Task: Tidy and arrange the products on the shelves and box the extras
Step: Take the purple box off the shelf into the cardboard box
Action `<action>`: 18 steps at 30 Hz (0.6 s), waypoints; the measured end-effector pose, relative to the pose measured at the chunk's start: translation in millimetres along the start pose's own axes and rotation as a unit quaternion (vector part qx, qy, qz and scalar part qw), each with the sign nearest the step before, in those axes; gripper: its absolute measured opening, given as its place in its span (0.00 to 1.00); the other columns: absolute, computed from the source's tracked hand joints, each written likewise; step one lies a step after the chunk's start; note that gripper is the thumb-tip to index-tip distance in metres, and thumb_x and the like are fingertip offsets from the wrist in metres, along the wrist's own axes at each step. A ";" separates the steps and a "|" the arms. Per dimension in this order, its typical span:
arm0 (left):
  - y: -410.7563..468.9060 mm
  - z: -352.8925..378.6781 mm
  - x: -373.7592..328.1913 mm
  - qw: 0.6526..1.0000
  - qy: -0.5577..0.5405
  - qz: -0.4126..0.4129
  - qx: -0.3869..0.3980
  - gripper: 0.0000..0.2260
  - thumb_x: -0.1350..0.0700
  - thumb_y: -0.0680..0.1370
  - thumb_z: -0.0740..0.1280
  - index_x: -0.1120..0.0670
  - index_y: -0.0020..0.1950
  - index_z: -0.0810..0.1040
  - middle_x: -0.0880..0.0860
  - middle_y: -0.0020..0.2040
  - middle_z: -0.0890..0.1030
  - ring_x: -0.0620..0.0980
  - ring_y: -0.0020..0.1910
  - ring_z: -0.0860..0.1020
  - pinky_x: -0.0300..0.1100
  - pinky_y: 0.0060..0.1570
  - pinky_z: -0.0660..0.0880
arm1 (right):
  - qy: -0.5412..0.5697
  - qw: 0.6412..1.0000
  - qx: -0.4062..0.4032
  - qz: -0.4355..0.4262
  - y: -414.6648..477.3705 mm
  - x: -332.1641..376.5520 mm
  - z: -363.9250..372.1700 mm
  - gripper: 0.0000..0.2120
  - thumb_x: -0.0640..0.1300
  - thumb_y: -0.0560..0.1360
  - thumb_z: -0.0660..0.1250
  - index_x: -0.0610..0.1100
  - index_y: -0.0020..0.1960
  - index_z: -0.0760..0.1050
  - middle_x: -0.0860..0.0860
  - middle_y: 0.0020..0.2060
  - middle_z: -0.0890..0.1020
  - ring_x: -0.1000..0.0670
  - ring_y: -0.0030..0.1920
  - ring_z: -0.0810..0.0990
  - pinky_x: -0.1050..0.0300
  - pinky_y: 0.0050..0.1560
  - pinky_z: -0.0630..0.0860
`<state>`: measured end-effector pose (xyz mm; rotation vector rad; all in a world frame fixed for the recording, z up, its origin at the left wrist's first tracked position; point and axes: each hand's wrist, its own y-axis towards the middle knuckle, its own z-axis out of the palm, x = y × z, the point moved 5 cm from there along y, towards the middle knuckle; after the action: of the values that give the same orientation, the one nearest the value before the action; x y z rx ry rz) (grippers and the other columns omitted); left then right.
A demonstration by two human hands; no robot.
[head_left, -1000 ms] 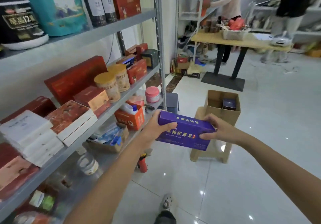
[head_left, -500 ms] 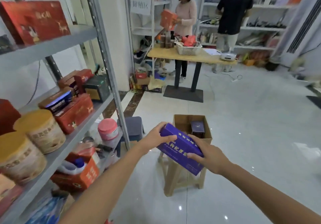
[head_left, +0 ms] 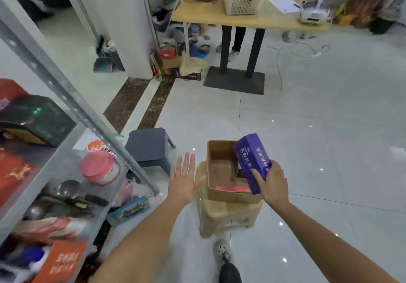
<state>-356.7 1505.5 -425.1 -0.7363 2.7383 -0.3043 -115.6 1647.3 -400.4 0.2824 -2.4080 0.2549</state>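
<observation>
Head view: my left hand has let go, fingers spread; my right hand alone grips the purple box, tipping it into the carton.

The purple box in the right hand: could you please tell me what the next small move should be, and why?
Probably lower it into the open carton: the right hand holds the purple box tilted over the carton's right rim, and the left hand is open beside it.

Left hand is hovering flat, fingers straight, while right hand is gripping the purple box, arms outstretched.
</observation>
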 end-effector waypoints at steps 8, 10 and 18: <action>110.4 50.9 -22.3 0.999 0.034 -0.003 0.007 0.33 0.37 0.82 0.48 0.50 0.78 0.35 0.50 0.79 0.35 0.54 0.79 0.38 0.52 0.76 0.39 | -0.285 0.920 0.187 -0.192 92.1 -56.2 87.6 0.28 0.58 0.78 0.62 0.44 0.71 0.61 0.48 0.64 0.72 0.47 0.63 0.71 0.53 0.64 0.63; 128.9 65.2 -20.9 1.000 0.020 0.003 0.009 0.33 0.38 0.82 0.48 0.50 0.78 0.35 0.48 0.78 0.34 0.52 0.79 0.37 0.50 0.75 0.38 | -0.339 0.878 0.219 -0.256 98.8 -64.7 108.0 0.28 0.56 0.79 0.61 0.45 0.73 0.60 0.49 0.66 0.71 0.47 0.65 0.69 0.53 0.66 0.60; 156.9 115.1 -25.6 1.000 0.011 0.021 0.010 0.31 0.40 0.82 0.44 0.51 0.74 0.29 0.50 0.79 0.34 0.51 0.79 0.38 0.50 0.77 0.41 | -0.345 0.821 0.340 -0.302 106.3 -101.8 170.1 0.30 0.59 0.80 0.57 0.45 0.76 0.56 0.48 0.72 0.66 0.48 0.72 0.62 0.50 0.74 0.43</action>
<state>-369.1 1637.0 -570.2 -0.6735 2.7633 -0.3335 -174.1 1719.0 -605.4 1.6815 -2.6321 0.8222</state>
